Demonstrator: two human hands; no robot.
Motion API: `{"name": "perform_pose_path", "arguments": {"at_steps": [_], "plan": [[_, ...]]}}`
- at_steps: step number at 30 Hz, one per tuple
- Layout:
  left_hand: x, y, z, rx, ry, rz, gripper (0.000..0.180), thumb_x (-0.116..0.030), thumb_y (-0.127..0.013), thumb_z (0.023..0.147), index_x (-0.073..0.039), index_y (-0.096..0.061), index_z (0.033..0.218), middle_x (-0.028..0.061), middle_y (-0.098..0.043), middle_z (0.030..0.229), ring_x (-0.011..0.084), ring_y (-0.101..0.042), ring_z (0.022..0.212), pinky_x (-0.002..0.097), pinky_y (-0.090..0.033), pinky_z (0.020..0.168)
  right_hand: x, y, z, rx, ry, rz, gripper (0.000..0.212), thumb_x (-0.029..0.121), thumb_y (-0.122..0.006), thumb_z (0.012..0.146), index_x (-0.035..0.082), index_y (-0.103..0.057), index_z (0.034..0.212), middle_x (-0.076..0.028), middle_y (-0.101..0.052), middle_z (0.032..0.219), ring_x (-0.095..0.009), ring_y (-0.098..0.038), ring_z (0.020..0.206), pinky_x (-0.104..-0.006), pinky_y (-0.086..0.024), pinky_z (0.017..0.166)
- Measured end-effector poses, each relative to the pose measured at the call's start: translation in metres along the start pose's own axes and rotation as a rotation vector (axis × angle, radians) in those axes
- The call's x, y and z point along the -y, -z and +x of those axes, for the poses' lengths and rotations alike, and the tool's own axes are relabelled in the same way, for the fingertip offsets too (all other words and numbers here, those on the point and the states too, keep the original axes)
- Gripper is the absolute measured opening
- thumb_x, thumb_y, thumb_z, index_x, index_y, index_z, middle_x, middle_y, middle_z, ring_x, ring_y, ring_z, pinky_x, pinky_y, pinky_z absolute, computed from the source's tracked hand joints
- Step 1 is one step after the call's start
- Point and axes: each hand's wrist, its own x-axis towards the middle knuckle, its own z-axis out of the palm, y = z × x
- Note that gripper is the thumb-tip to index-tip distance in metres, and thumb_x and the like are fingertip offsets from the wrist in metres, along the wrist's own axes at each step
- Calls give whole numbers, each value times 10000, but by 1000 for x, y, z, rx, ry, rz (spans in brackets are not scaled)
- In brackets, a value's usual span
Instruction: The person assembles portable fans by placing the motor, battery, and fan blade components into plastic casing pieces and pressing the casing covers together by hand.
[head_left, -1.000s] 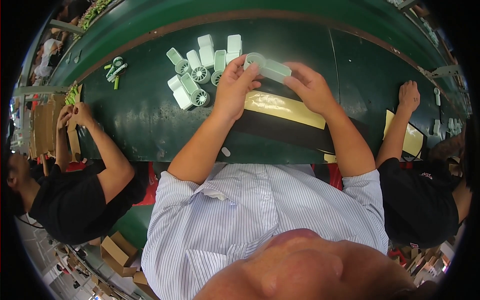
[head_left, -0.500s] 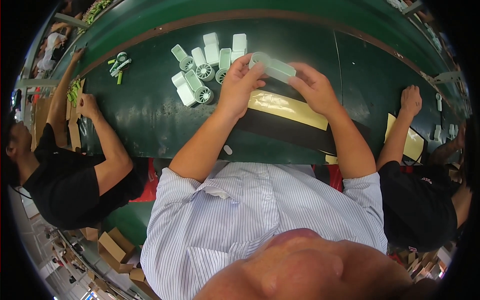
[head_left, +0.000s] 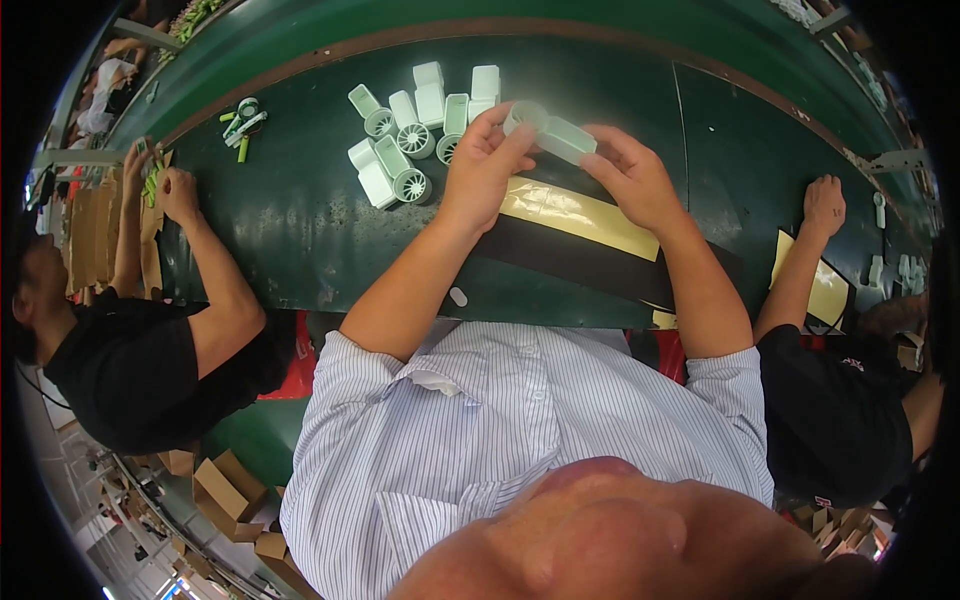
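Between my two hands, above the dark green table, is a pale green plastic part with a round cup-like end and a long open rectangular end. My left hand pinches the round end between thumb and fingers. At the rectangular end, my right hand grips with thumb and fingertips. Several similar pale green parts lie in a cluster beyond and left of my left hand; some show spoked round ends. Beneath my hands lies a black sheet with a shiny yellow strip.
A small white oval piece lies near the table's front edge. Green and white small parts sit farther left. Co-workers in black work at both sides, one arm resting by another yellow sheet. Cardboard boxes stand at lower left.
My hands and the held part have barely moved. The left co-worker's far hand has come down and back, nearer to their other hand.
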Motion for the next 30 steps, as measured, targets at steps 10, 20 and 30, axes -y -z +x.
{"name": "perform_pose_path", "arguments": {"at_steps": [10, 20, 30], "plan": [[-2, -2, -1, -18, 24, 1, 417, -171, -627, 914, -13, -487, 1274, 60, -632, 1086, 142, -616, 929, 244, -467, 752, -5, 1, 0, -1, -27, 9, 348, 161, -642, 898, 29, -568, 1211, -55, -647, 992, -93, -598, 858, -252, -485, 777], [-1, 0, -1, 6, 24, 18, 457, -188, -624, 921, -16, -461, 1312, 92, -610, 1119, 175, -603, 964, 276, -486, 783, -3, 0, -1, -4, 1, 63, 339, 145, -636, 902, 23, -566, 1210, -63, -646, 1008, -100, -600, 867, -258, -488, 787], [1, 0, 0, 0, 21, 15, 445, -175, -615, 926, -19, -460, 1313, 91, -614, 1118, 179, -608, 968, 280, -489, 786, -7, 0, 0, -6, 14, 46, 338, 149, -638, 900, 19, -568, 1204, -65, -650, 998, -101, -602, 865, -262, -490, 776]]}}
